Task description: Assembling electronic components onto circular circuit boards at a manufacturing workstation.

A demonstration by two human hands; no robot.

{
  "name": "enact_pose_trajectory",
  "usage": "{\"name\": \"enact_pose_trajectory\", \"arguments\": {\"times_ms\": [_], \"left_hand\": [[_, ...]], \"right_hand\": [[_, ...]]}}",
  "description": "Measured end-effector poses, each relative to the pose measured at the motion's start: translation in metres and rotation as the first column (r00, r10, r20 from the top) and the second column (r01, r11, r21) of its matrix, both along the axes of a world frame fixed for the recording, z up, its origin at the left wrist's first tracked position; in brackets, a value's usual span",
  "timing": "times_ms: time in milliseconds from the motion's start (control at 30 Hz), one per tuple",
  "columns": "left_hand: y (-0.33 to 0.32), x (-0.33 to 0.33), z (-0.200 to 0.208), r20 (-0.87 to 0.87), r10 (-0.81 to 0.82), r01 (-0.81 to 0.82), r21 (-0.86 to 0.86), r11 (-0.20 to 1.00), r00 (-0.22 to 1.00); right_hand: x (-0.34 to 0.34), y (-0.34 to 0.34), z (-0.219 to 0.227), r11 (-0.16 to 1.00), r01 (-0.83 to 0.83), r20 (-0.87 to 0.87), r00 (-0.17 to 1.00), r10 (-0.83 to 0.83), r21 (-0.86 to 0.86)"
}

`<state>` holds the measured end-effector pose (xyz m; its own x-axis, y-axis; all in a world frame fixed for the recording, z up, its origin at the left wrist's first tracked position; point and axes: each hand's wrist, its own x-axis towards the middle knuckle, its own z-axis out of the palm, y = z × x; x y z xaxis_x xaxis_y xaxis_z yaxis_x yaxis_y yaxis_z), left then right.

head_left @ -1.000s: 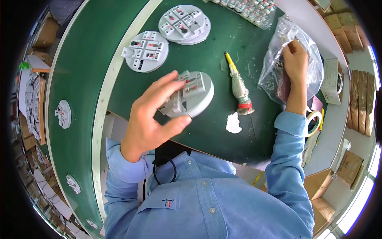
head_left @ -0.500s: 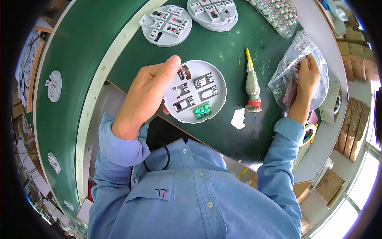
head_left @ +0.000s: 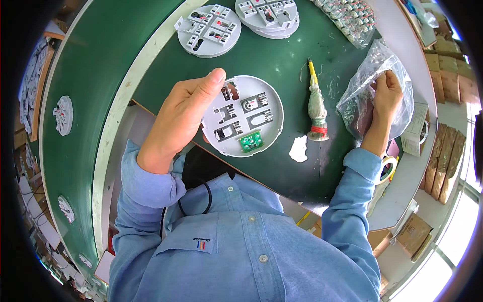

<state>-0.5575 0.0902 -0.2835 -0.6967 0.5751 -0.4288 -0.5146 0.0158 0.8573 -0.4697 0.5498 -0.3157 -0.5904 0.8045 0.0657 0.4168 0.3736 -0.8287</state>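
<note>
My left hand [head_left: 183, 116] grips the rim of a round pale-grey plastic housing [head_left: 241, 143], thumb on top, fingers mostly hidden beneath. Its inner side faces up, showing metal contact clips in slots and a small green circuit board [head_left: 251, 141] near the lower rim. At the right, my right hand [head_left: 386, 98] is closed on a clear plastic bag [head_left: 354, 103]; its fingertips are partly hidden, and what lies inside the bag is hard to make out. Between the hands lies a tool with a yellow tip [head_left: 313, 75], its body wrapped and tied with a red band.
Grey round housings [head_left: 209, 32] and a stack of more [head_left: 269, 20] sit at the far side. A bag of small parts [head_left: 347, 20] lies far right, a tape roll [head_left: 388, 168] near my right forearm. A white scrap [head_left: 298, 149] is on the table. The green conveyor [head_left: 75, 161] carries discs.
The housing in my left hand has tilted slightly. My right hand stays at the bag with little movement. The discs on the conveyor have shifted a little toward the near end.
</note>
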Motion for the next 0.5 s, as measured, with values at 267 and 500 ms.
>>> {"name": "enact_pose_trajectory", "arguments": {"times_ms": [267, 500], "left_hand": [[-0.010, -0.004, -0.007, 0.029, -0.053, 0.051, 0.047, 0.998, 0.998], [-0.006, -0.001, -0.003, 0.020, -0.007, 0.007, 0.041, 0.999, 1.000]], "right_hand": [[-0.003, -0.011, 0.007, 0.999, 0.035, -0.015, 0.999, -0.035, -0.039], [-0.004, -0.012, 0.007, 0.999, 0.028, -0.039, 0.999, -0.030, -0.044]]}}
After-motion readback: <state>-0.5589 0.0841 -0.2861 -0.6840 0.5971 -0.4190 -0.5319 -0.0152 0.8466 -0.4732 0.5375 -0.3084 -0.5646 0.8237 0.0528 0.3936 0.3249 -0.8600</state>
